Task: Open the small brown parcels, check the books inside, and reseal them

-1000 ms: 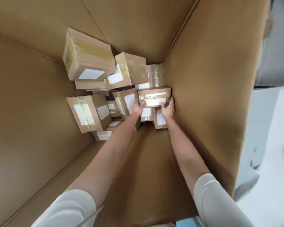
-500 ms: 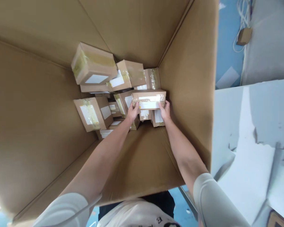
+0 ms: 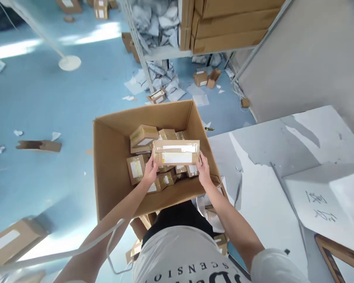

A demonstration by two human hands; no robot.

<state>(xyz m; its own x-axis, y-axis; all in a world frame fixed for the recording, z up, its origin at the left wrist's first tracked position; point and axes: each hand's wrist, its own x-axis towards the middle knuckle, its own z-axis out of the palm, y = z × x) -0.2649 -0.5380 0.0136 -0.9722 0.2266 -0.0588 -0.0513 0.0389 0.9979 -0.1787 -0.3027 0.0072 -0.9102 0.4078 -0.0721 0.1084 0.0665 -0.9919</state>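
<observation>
A small taped cardboard box (image 3: 177, 147) with white labels is held level between my two hands, above the opening of a large cardboard carton (image 3: 112, 188). My left hand (image 3: 151, 169) grips its left end, and my right hand (image 3: 203, 167) grips its right end. Below it, inside the carton, lie several other small labelled boxes, among them a taped box (image 3: 143, 135) at the back and a labelled box (image 3: 135, 169) on the left. The held box hides part of this pile.
A white-covered table (image 3: 262, 188) stands to the right of the carton. Behind it is a metal shelf (image 3: 171, 53) with grey bags and flat cartons. Paper scraps and a cardboard piece (image 3: 39, 146) litter the blue floor, and a box (image 3: 14, 239) sits at lower left.
Both hands have raised the small box from deep inside the carton to above its opening. My view has drawn back, so the floor, shelf and table now show around the carton.
</observation>
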